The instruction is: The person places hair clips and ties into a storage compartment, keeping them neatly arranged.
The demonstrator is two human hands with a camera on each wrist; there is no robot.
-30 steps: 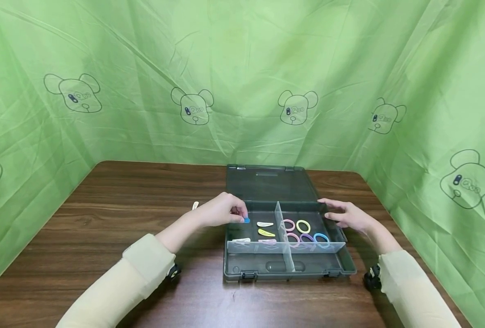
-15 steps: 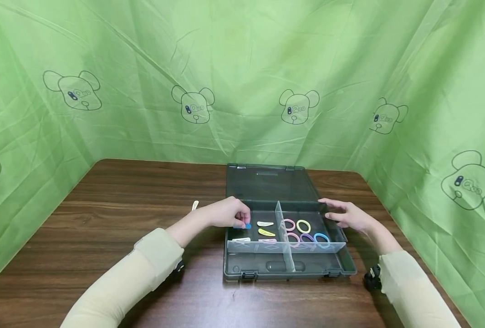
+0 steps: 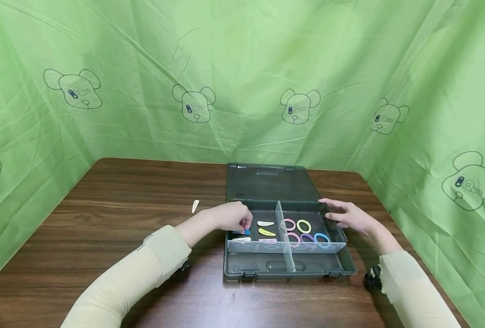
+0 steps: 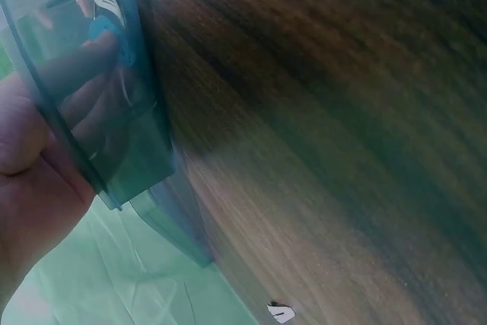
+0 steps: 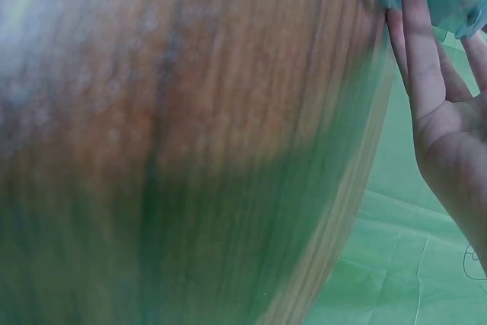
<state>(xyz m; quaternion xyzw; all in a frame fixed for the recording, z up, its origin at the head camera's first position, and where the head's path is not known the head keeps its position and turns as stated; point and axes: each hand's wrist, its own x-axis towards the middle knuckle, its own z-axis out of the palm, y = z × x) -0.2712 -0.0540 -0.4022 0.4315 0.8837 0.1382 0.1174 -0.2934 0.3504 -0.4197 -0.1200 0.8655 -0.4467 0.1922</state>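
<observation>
My left hand reaches over the left wall of a dark see-through divided box. Its fingertips pinch a blue hair clip low in the rear left compartment; the left wrist view shows that blue clip through the wall. Close in front of it lies a white hair clip. Another white clip, a yellow clip and a pink clip lie to its right. My right hand rests with extended fingers at the box's right wall, as the right wrist view also shows.
Several hair ties, including a yellow one and a blue one, lie in the rear right compartment. The box's lid lies folded back. A cream hair clip is on the wooden table. Green cloth surrounds the table.
My left hand has moved down and slightly toward me inside the compartment, bringing the blue clip close behind the front white clip. The right hand has stayed at the box's right side.
</observation>
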